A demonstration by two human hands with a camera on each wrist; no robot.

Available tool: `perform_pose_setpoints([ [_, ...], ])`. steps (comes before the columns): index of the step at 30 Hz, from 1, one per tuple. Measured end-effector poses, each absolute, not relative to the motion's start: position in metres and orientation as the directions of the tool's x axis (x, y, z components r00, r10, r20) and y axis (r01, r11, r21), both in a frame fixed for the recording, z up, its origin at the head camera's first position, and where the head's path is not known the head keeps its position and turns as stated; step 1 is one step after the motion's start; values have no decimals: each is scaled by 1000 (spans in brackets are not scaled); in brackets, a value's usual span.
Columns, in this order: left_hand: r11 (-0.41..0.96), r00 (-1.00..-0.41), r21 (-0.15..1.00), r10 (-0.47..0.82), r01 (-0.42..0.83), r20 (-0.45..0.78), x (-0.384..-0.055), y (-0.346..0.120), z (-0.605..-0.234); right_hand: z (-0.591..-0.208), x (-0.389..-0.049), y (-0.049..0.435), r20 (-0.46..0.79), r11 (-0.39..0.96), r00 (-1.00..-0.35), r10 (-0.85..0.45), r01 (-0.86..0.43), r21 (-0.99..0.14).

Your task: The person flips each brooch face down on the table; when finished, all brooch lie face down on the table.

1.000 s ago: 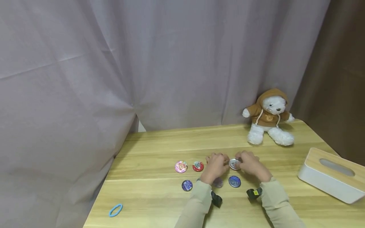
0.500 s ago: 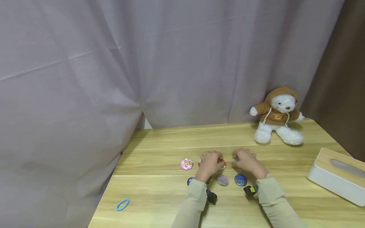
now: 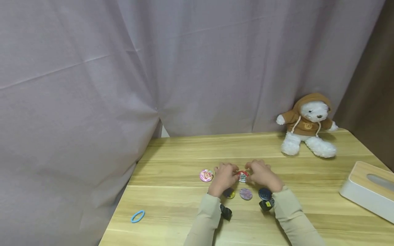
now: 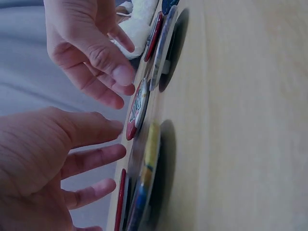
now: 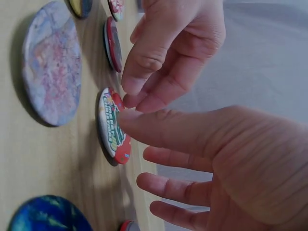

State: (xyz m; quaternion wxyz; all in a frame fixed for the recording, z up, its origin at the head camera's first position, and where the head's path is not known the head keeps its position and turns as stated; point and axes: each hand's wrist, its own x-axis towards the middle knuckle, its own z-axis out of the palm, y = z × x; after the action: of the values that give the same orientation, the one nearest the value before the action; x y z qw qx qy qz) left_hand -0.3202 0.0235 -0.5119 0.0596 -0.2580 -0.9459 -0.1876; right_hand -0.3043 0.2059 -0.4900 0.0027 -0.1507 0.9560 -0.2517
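Note:
A round button badge [image 3: 243, 176], red and white with green lettering, lies between both hands on the wooden table. My left hand [image 3: 223, 178] is on its left, with thumb tip right at the badge's edge in the left wrist view and other fingers extended. From the right, my right hand [image 3: 263, 176] touches the badge face with its thumb [image 5: 168, 127], other fingers spread beyond it. Around them lie more badges: a pink one [image 3: 206, 175], a dark one with yellow [image 3: 229, 193], a lilac one [image 3: 246, 194] and a dark blue one [image 3: 265, 194]. Others are hidden under the hands.
A white teddy bear [image 3: 307, 126] in a brown hoodie sits at the back right. A tissue box [image 3: 363, 194] with a wooden lid stands at the right edge. A blue ring-shaped band [image 3: 137, 216] lies front left. A grey curtain [image 3: 200, 68] hangs behind the table.
Both hands have shifted left along the back row, from the white badge to the red and white one. The head view has turned slightly, so everything sits further right.

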Motion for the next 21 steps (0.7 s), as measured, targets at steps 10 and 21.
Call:
perform_pose_setpoints([
  [10, 788, -844, 306, 516, 534, 146, -317, 25, -507, -490, -301, 204, 75, 832, -944, -322, -320, -454],
  [21, 772, -827, 299, 529, 562, 189, -318, 23, -507, -497, -305, 208, 115, 805, -932, -343, -355, -475],
])
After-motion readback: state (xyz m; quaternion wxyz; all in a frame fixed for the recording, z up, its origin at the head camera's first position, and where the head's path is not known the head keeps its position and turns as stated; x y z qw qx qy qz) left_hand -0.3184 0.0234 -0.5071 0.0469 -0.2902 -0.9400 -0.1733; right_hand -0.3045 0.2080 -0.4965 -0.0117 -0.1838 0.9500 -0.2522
